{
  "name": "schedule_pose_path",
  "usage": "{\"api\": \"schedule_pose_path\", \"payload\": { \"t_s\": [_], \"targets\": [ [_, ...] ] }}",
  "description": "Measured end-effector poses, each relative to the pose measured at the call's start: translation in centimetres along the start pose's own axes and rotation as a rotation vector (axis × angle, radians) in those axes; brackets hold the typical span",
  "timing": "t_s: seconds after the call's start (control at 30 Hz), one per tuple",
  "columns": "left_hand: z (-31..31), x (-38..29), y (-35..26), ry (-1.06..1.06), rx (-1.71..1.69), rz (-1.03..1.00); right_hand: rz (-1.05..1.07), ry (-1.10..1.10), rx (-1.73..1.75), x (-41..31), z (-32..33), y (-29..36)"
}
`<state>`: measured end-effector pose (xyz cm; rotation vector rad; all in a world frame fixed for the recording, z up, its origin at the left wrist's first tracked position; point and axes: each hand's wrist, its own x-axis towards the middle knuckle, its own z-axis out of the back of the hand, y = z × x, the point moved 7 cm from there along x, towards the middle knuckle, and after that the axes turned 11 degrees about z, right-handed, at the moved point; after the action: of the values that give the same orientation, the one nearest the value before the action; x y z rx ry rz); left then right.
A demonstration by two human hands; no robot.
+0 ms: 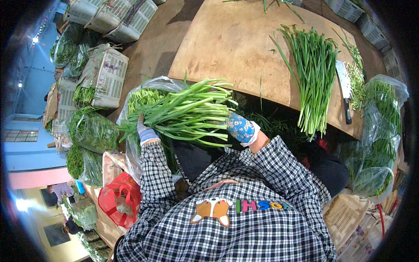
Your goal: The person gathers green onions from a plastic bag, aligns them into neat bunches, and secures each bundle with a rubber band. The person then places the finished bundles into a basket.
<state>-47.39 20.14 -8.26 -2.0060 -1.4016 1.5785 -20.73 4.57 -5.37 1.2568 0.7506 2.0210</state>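
Observation:
A loose bunch of long green leafy stalks, likely Chinese chives (190,111), lies across both my hands, pale stem ends to the right. My left hand (146,130), in a light glove, grips the leafy end, its fingers partly hidden beneath the leaves. Against the stem ends rests my right hand (240,128), in a blue floral covering; its fingertips are hidden. Under the bunch is an open clear plastic bag (131,160) holding more greens. On the wooden board (229,49) lie another green bunch (312,75), a cleaver (344,88) with a black handle and cut stem pieces (356,78).
Bagged greens (381,131) stand right of the board. White plastic crates (111,75) and more bagged greens (95,131) line the left. A red bag (119,199) sits by my left sleeve. Another person (62,191) is far off at lower left.

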Motion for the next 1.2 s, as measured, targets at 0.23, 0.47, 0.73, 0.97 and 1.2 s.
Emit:
{"api": "schedule_pose_path", "payload": {
  "t_s": [0.23,0.47,0.73,0.97,1.2],
  "targets": [
    [-1.2,0.8,0.8,0.224,-0.097,0.059,-0.210,-0.391,1.070,-1.2,-0.1,1.1],
    [-2.1,-0.4,0.6,0.142,-0.104,-0.041,-0.563,-0.287,0.791,-2.2,0.8,1.3],
    [-3.0,-1.0,0.8,0.187,-0.047,-0.009,-0.471,-0.269,0.685,-1.8,1.8,5.9],
    [-2.1,-0.4,0.4,0.104,-0.142,-0.078,-0.865,-0.083,0.175,-11.4,4.9,3.7],
    [-2.6,-0.9,-0.3,0.029,-0.100,-0.136,-0.764,-0.100,-0.685,-9.0,8.2,6.6]
  ]
}}
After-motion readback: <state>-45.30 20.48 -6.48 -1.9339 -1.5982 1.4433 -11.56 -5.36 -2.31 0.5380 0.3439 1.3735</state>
